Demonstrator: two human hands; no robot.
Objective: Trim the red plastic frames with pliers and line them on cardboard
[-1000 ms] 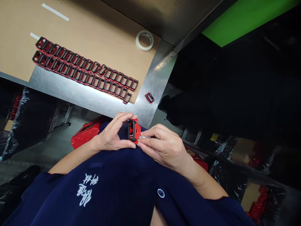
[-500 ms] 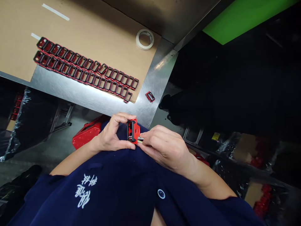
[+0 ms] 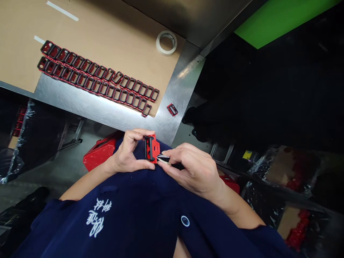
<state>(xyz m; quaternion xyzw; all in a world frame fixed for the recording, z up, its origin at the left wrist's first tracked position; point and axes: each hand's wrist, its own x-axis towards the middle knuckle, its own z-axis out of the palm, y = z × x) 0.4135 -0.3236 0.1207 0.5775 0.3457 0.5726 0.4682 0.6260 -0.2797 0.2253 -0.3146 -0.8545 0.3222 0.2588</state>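
Observation:
Between thumb and fingers, my left hand (image 3: 130, 150) grips a red plastic housing (image 3: 155, 147) with a black rim, its opening turned to the left. My right hand (image 3: 192, 166) is closed on metal tweezers (image 3: 163, 158). Their tips are at the lower right side of the housing; whether they touch it I cannot tell. Both hands are in front of my dark blue shirt, just off the table's near edge. A similar red and black housing (image 3: 172, 109) lies alone on the bare metal table corner.
Two long rows of red and black housings (image 3: 96, 77) stand on a cardboard sheet (image 3: 107, 28) covering the metal table (image 3: 88, 104). A roll of tape (image 3: 166, 43) lies near the sheet's right edge. A red stool (image 3: 99, 152) is below at left; wrapped trays flank both sides.
The tweezers have drawn back to the right and show more of their length, with their arms spread wider. My left hand still holds the housing, now turned slightly.

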